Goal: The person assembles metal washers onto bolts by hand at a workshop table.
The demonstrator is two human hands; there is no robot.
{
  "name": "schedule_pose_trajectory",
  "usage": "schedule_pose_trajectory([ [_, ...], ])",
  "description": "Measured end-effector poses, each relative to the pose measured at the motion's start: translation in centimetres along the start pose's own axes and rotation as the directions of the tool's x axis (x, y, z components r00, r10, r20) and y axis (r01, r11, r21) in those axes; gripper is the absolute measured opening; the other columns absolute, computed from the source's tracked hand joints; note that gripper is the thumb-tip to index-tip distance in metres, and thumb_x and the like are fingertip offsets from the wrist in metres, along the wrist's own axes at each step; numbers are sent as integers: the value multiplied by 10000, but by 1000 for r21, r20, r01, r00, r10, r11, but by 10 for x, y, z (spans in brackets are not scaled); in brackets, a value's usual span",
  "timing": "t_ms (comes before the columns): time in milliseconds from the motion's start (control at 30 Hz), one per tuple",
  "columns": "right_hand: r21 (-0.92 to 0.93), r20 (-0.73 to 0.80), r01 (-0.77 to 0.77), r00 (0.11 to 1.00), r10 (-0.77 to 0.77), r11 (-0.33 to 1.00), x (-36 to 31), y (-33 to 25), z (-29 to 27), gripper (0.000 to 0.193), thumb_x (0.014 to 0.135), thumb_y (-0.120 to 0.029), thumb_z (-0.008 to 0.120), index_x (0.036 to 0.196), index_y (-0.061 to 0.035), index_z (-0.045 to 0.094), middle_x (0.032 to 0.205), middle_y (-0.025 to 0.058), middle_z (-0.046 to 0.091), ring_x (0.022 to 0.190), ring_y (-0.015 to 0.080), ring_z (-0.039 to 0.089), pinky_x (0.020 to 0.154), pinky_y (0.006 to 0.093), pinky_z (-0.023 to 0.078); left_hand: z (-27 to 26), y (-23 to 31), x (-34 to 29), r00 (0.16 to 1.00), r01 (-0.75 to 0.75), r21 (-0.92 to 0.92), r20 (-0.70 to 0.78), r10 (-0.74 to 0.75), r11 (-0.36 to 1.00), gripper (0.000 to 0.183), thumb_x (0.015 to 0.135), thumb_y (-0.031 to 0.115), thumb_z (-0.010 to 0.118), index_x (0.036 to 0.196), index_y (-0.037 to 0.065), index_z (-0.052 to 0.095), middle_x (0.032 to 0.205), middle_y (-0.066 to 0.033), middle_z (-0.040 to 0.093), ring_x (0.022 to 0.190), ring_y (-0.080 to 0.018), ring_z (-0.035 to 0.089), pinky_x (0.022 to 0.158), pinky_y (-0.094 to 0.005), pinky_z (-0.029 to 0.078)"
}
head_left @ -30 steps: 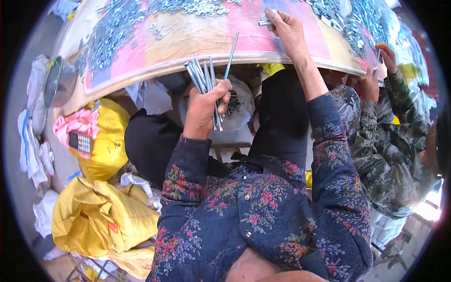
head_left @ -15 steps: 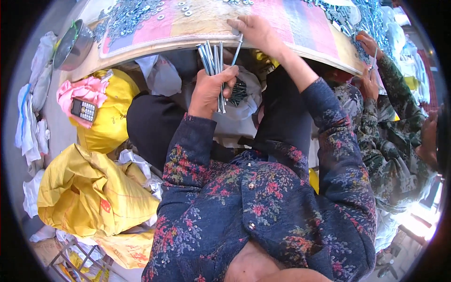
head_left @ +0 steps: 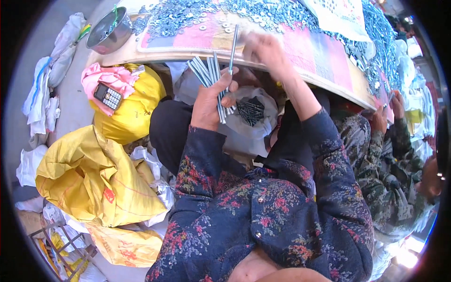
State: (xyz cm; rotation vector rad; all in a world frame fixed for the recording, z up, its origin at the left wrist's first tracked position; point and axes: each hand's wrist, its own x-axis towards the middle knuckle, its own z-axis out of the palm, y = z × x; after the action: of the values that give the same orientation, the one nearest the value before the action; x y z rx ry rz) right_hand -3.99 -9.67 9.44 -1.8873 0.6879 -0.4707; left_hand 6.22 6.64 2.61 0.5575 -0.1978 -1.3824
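Observation:
My left hand (head_left: pixel 210 104) is closed around a bundle of long silver bolts (head_left: pixel 203 73) just below the table's near edge. One bolt (head_left: pixel 233 50) stands up higher than the others, beside my left thumb. Over the table edge, my right hand (head_left: pixel 267 50) is smeared by motion, so its fingers and anything in them cannot be made out. Many flat washers (head_left: pixel 176 19) lie spread across the striped cloth (head_left: pixel 300 54) beyond my hands. Below them, between my knees, a white bag (head_left: pixel 268 123) holds more dark bolts (head_left: pixel 250 112).
A metal pot (head_left: pixel 109 33) stands at the table's left end. A keypad phone (head_left: pixel 108 96) rests on pink cloth over a yellow sack (head_left: pixel 124 124). An open yellow sack (head_left: pixel 96 176) lies at lower left. At right, a person in camouflage (head_left: pixel 390 188) works by heaped bolts (head_left: pixel 383 42).
The view has shifted, showing more of the tabletop. My right hand has come away from the bolt it held, which now stands raised in my left hand.

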Motion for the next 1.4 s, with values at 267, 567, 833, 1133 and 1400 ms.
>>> schedule_pose_trajectory([
  [267,-873,-154,28,931,-331,486,106,68,25,245,866,-256,588,1015,-68,641,1031,156,636,901,354,638,762,434,512,-1,-6,22,993,3,60,-119,4,998,235,880,106,674,1072,-8,603,739,-56,602,461,-58,468,387,-171,361],
  [567,698,-105,-74,974,203,712,34,63,-13,246,977,-192,539,832,-11,620,754,94,661,522,66,450,463,221,333,13,-27,39,981,41,304,-195,20,952,222,872,99,671,1051,-17,610,708,-38,563,469,-50,466,373,-153,357],
  [833,-172,-383,150,900,-206,974,-8,60,-34,245,978,-185,544,875,-2,671,626,36,632,510,64,452,491,221,354,23,-49,39,976,208,205,-107,-189,957,238,887,112,649,1068,-30,590,704,-41,550,430,-53,443,379,-157,366],
  [1133,393,-254,92,967,11,915,-13,63,-40,162,949,-152,584,930,4,623,738,96,667,581,93,620,513,265,456,26,-52,43,974,222,190,-85,-209,956,252,885,139,657,1062,-26,589,717,-48,549,431,-58,446,389,-166,353],
  [1400,-461,118,491,859,-498,739,-37,67,-25,55,842,-63,570,895,-49,578,749,145,610,707,304,648,617,393,514,14,-38,49,986,55,117,-164,-35,992,228,812,89,723,981,-28,622,686,-62,591,438,-73,477,377,-182,357],
])
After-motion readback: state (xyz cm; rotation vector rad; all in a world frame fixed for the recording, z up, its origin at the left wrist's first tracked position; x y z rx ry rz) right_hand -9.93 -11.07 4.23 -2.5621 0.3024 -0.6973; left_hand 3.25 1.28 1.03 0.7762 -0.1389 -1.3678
